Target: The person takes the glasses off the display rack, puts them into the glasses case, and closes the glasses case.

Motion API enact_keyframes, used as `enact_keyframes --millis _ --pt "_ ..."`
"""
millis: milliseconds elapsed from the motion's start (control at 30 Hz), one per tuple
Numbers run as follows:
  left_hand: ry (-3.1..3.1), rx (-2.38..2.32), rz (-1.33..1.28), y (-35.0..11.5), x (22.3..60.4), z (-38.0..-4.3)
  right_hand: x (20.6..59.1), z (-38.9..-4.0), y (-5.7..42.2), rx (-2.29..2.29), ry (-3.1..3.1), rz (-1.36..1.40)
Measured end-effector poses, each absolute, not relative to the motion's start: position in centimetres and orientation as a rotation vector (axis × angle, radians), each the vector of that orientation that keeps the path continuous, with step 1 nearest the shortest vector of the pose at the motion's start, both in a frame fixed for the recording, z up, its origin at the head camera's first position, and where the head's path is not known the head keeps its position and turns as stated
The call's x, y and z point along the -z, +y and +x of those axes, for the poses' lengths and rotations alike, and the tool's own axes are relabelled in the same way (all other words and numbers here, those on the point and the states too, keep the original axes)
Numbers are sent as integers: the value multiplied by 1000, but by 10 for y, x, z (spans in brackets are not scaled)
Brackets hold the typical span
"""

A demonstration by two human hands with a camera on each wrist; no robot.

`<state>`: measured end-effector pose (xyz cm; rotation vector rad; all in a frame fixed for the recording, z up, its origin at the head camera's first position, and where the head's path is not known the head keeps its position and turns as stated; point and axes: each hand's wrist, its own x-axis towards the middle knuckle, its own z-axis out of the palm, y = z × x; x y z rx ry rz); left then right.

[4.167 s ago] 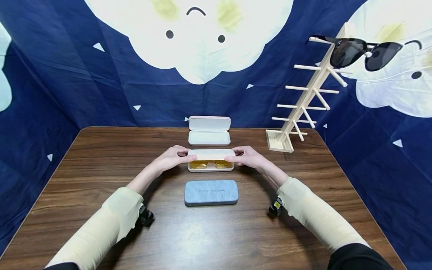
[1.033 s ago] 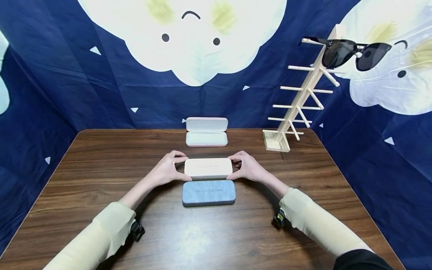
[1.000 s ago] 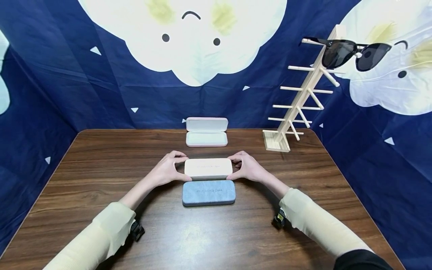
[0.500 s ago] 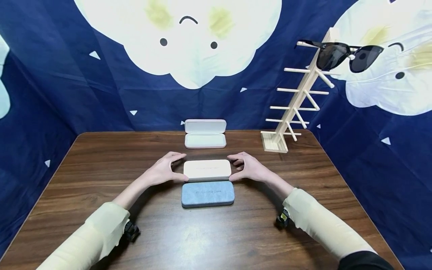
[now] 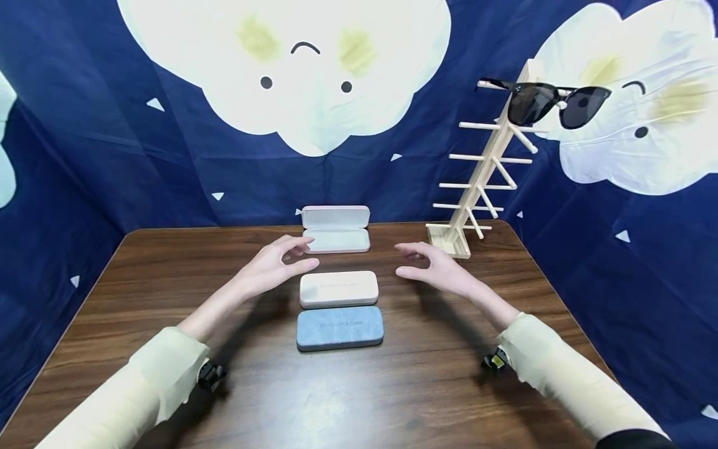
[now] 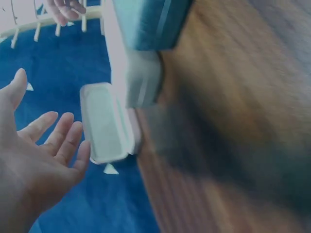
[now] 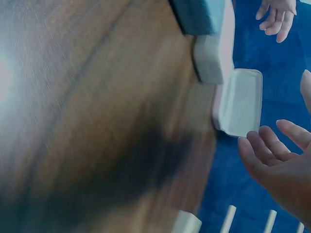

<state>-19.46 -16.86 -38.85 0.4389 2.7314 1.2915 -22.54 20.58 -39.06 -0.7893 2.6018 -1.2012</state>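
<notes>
My left hand [image 5: 272, 265] hovers over the table just left of the open glasses case [image 5: 336, 240], fingers relaxed and holding nothing. To the right, my right hand [image 5: 434, 267] is also in the air with loosely bent fingers and nothing in them. Between and below the hands lies a closed white glasses case [image 5: 339, 289]. A closed blue glasses case [image 5: 339, 328] sits directly in front of it. The open case, white inside, stands at the table's back edge with its lid up. Both wrist views show the hands apart from all three cases.
A wooden peg stand [image 5: 485, 171] rises at the back right, with black sunglasses [image 5: 555, 106] hung on its top pegs. The brown table [image 5: 426, 386] is backed by a blue cloth [image 5: 235, 168] with white clouds.
Earlier, both hands held the white case, which was open with yellow glasses inside; it was then closed and placed against the blue case. Now the hands have let go and lifted away toward the back.
</notes>
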Motion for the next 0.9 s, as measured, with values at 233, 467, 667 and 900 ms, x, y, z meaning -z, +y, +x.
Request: enact_keyframes --millis 233,467,667,900 --pt "2760 -1243 555 -151 360 -192 352 -221 223 1253 2633 -779" --pt "2793 -1148 680 -135 332 -193 316 -217 243 1283 2648 -795" --pt "2808 -1131 763 -124 307 -196 287 -216 262 1250 2711 -877" --pt "2810 -1118 807 -114 286 -200 251 -210 286 1331 2656 -960"
